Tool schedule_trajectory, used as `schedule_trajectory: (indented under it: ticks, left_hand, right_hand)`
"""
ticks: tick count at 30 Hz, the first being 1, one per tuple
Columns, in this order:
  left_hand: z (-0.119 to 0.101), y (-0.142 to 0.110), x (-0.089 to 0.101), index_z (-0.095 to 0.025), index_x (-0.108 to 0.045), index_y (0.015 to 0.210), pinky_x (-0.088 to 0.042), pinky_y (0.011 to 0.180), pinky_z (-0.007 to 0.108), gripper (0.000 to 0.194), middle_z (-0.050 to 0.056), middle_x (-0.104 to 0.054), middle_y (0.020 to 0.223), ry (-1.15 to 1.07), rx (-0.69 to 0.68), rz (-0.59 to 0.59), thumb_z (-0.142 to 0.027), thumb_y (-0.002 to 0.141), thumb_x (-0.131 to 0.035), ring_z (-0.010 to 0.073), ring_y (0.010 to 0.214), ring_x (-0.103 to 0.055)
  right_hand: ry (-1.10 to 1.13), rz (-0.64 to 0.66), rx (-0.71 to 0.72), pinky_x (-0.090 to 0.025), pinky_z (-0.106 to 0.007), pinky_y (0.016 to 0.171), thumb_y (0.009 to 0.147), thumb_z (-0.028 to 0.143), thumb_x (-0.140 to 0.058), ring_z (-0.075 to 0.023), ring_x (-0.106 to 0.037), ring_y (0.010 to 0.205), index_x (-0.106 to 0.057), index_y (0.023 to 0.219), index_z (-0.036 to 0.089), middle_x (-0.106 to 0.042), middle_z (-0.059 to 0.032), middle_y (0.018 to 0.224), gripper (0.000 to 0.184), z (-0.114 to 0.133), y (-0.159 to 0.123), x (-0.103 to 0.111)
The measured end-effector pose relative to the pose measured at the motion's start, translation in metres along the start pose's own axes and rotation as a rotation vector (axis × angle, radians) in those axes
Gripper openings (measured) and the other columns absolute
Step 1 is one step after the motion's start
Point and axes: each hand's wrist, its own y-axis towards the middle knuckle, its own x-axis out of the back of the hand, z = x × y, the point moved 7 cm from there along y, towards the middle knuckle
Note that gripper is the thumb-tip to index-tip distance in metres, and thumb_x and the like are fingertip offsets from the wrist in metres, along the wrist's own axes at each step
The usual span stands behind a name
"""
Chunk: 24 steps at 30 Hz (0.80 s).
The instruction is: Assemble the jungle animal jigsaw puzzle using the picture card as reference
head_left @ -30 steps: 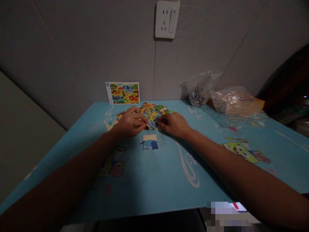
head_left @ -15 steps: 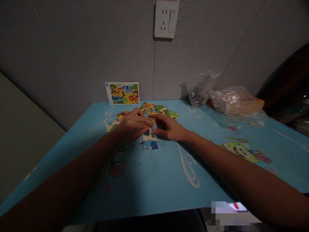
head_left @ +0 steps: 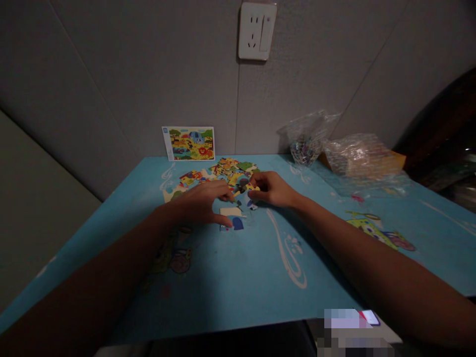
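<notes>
My left hand (head_left: pixel 205 202) rests low over the table with its thumb and fingers apart, holding nothing. Its thumb tip reaches a blue-and-cream puzzle piece (head_left: pixel 238 223) that lies in front of the pile. At the pile's right front edge, my right hand (head_left: pixel 274 189) is closed in a pinch on a puzzle piece (head_left: pixel 254 187) with yellow on it, partly hidden by the fingers. Another blue-and-white piece (head_left: pixel 251 202) shows just below those fingertips. Behind both hands, loose puzzle pieces (head_left: pixel 232 168) lie heaped in many colours.
A picture card (head_left: pixel 191 144) with animals leans on the wall behind the pile. Clear plastic bags (head_left: pixel 360 158) lie at the back right of the blue table (head_left: pixel 253 277). A wall socket (head_left: pixel 257 31) is above. A phone-like object (head_left: pixel 371 318) shows below the front edge.
My hands have moved apart from their meeting point over the blue piece. The left hand has spread its thumb, and the right hand has shifted right and slightly back.
</notes>
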Motion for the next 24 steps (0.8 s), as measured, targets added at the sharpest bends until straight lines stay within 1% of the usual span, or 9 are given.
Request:
schedule_trajectory:
  ticks: [2,5,8,12,15,18,21,23,24]
  left_hand:
    - [-0.001,0.000,-0.004,-0.019,-0.065,0.104,-0.048,0.086,0.036,0.053,0.007,-0.067,0.101,-0.020,0.021,0.056,-0.055,0.069,-0.081,0.0234,0.097,-0.063]
    - [-0.003,-0.001,-0.009,-0.019,-0.066,0.107,-0.048,0.091,0.038,0.049,0.009,-0.067,0.109,-0.034,0.043,0.128,-0.049,0.070,-0.082,0.0243,0.102,-0.063]
    - [-0.003,-0.001,-0.009,-0.020,-0.069,0.106,-0.048,0.093,0.038,0.045,0.009,-0.067,0.111,-0.040,0.056,0.142,-0.046,0.071,-0.082,0.0248,0.105,-0.064]
    - [-0.005,-0.001,-0.008,-0.021,-0.070,0.105,-0.048,0.090,0.036,0.042,0.008,-0.067,0.107,-0.033,0.049,0.145,-0.045,0.072,-0.081,0.0242,0.103,-0.064]
    - [-0.006,-0.001,-0.007,-0.021,-0.070,0.105,-0.049,0.085,0.034,0.042,0.007,-0.066,0.103,-0.034,0.049,0.157,-0.046,0.072,-0.080,0.0223,0.096,-0.064]
    - [-0.005,-0.002,-0.008,-0.019,-0.069,0.106,-0.048,0.085,0.035,0.042,0.007,-0.066,0.102,-0.035,0.058,0.171,-0.044,0.073,-0.079,0.0224,0.096,-0.063]
    - [-0.004,-0.003,-0.010,-0.020,-0.067,0.114,-0.048,0.089,0.036,0.054,0.008,-0.066,0.107,-0.025,0.068,0.183,-0.050,0.071,-0.081,0.0251,0.103,-0.062]
    - [-0.002,-0.003,-0.012,-0.021,-0.065,0.120,-0.047,0.090,0.038,0.064,0.010,-0.065,0.114,-0.017,0.083,0.190,-0.054,0.068,-0.082,0.0270,0.106,-0.061]
    - [-0.002,-0.004,-0.012,-0.021,-0.065,0.122,-0.047,0.090,0.038,0.066,0.011,-0.064,0.115,-0.017,0.087,0.193,-0.055,0.067,-0.082,0.0275,0.106,-0.061]
  right_hand:
    - [-0.023,0.045,0.013,-0.026,-0.024,0.050,0.065,0.034,-0.065,-0.0072,-0.034,0.052,-0.047,0.068,0.019,-0.040,0.0073,0.056,0.024,0.001,-0.001,0.002]
    - [-0.051,0.141,0.012,-0.023,-0.024,0.049,0.067,0.035,-0.064,-0.0072,-0.034,0.050,-0.044,0.067,0.020,-0.037,0.0084,0.054,0.024,0.001,-0.003,0.002]
    - [-0.087,0.210,0.026,-0.023,-0.024,0.048,0.069,0.035,-0.064,-0.0075,-0.034,0.050,-0.045,0.066,0.020,-0.037,0.0085,0.054,0.024,0.004,-0.005,0.001]
    - [-0.088,0.269,0.057,-0.025,-0.024,0.050,0.066,0.033,-0.067,-0.0087,-0.037,0.052,-0.051,0.069,0.019,-0.042,0.0073,0.057,0.022,0.005,-0.007,-0.003]
    - [-0.058,0.291,0.076,-0.025,-0.023,0.051,0.066,0.032,-0.068,-0.0089,-0.038,0.054,-0.054,0.073,0.018,-0.045,0.0070,0.058,0.021,0.004,-0.007,-0.004]
    - [-0.003,0.299,0.081,-0.026,-0.023,0.051,0.068,0.032,-0.069,-0.0088,-0.038,0.054,-0.054,0.072,0.017,-0.045,0.0068,0.059,0.021,0.004,-0.007,-0.005]
    - [0.030,0.308,0.075,-0.028,-0.023,0.051,0.068,0.031,-0.069,-0.0092,-0.040,0.055,-0.059,0.079,0.016,-0.047,0.0065,0.062,0.021,0.006,-0.007,-0.005]
    - [0.032,0.298,0.081,-0.030,-0.023,0.053,0.066,0.027,-0.071,-0.0097,-0.043,0.058,-0.064,0.092,0.015,-0.054,0.0052,0.068,0.030,0.010,-0.007,-0.004]
    - [0.031,0.294,0.082,-0.032,-0.022,0.053,0.066,0.025,-0.072,-0.0099,-0.045,0.059,-0.065,0.099,0.015,-0.057,0.0043,0.072,0.035,0.011,-0.008,-0.003]
